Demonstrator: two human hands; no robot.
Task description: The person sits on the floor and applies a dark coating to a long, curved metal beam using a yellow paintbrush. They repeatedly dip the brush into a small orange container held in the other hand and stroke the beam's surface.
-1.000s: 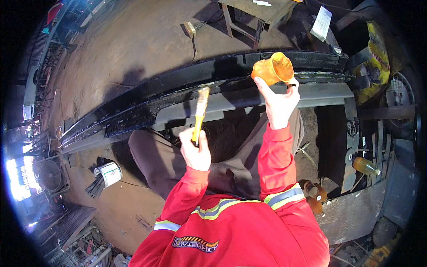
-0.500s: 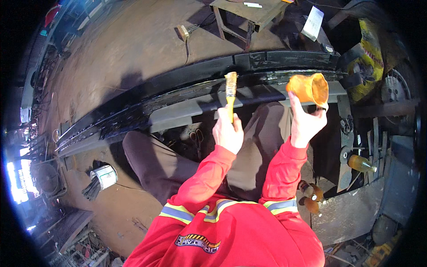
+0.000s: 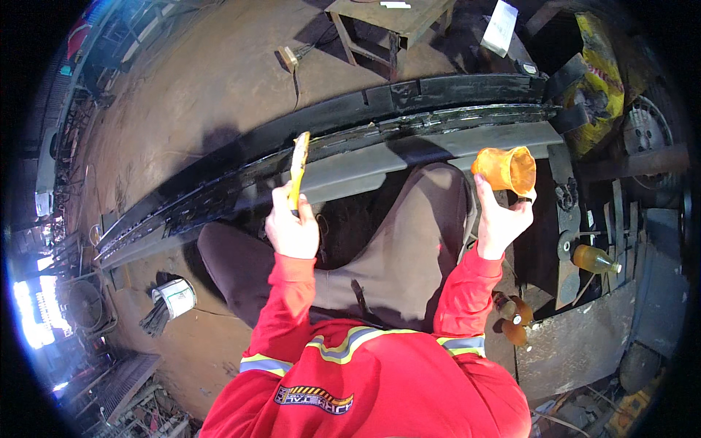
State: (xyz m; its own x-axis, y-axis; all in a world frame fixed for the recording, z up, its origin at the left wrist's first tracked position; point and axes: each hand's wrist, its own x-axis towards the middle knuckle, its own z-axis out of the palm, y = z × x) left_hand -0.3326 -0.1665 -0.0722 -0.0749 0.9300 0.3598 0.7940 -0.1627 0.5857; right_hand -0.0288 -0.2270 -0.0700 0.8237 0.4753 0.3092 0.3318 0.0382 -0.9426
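1. My left grip (image 3: 294, 232): thumb and fingers pinch the yellow-handled brush (image 3: 299, 168) by its handle; the bristles point away from me.
2. Brush axis: outward from me, leaning slightly right, crosswise to the long black beam (image 3: 336, 114).
3. My right grip (image 3: 502, 221): thumb and fingers clasp the orange cup (image 3: 496, 170), well right of the brush. Cup axis roughly left to right; mouth faces right, away from the bristles. Contents: cannot tell.
4. Beam: runs left to right ahead of me, bowed by the lens. Left grip's bristles overlap it in view; contact or gap, cannot tell.
5. Grey strip (image 3: 365, 169): along the beam's near side.
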